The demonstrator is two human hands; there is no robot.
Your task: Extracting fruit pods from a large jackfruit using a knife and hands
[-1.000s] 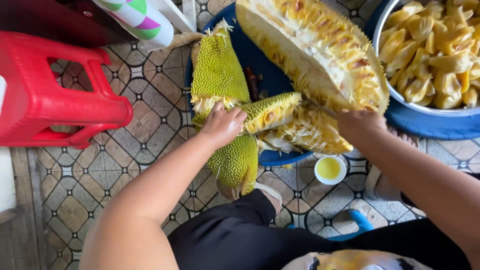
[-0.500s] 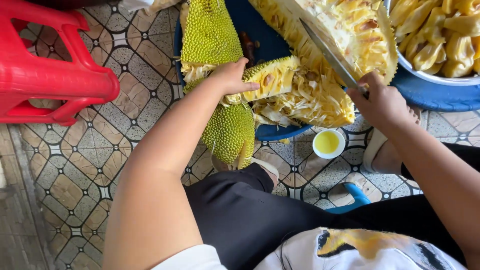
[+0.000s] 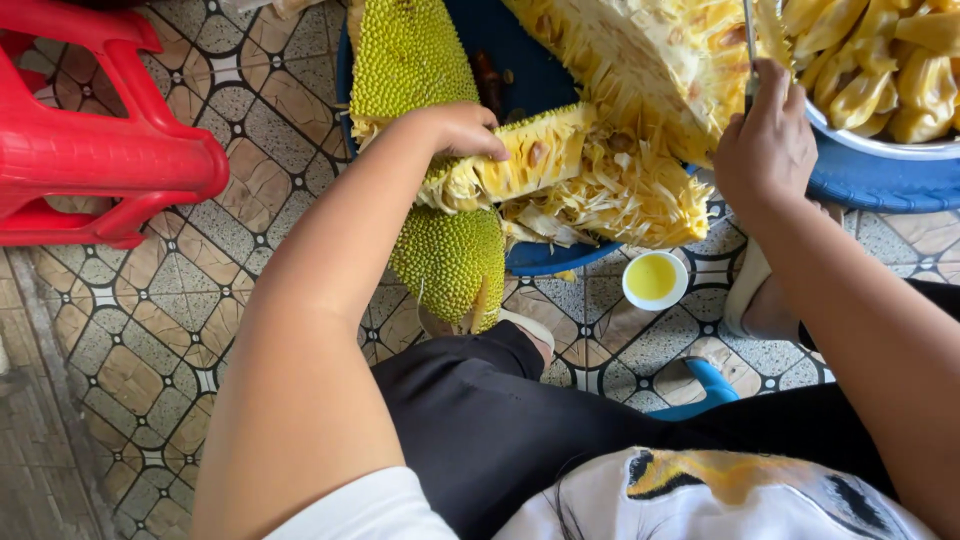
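Head view, looking down at a tiled floor [image 3: 130,370]. A large cut jackfruit section [image 3: 640,70] lies across a blue tray [image 3: 560,258], its fibrous yellow flesh up; a spiky green rind piece [image 3: 450,260] hangs over the tray's near edge beside it. The left hand [image 3: 455,130] rests on a smaller wedge [image 3: 520,155] of rind and flesh, fingers curled over its top edge, a grip that presses rather than pinches. The right hand [image 3: 765,140] is closed in a fist around the handle of a knife [image 3: 750,40], whose blade points up toward the big section. Judged by bulk, the fruit is heavy and stiff in the rind, soft and stringy inside, probably sticky with sap; the firm knobbly rind offers the surest hold, while the wet fibres would slip or tear. At upper right, a white-rimmed bowl [image 3: 880,150] holds a heap of yellow fruit pods [image 3: 880,70] and sits on a second blue tray [image 3: 880,185]. A small white cup [image 3: 655,280] on the floor, just beside the tray, holds a yellow liquid. A red plastic stool [image 3: 90,150] stands at left.
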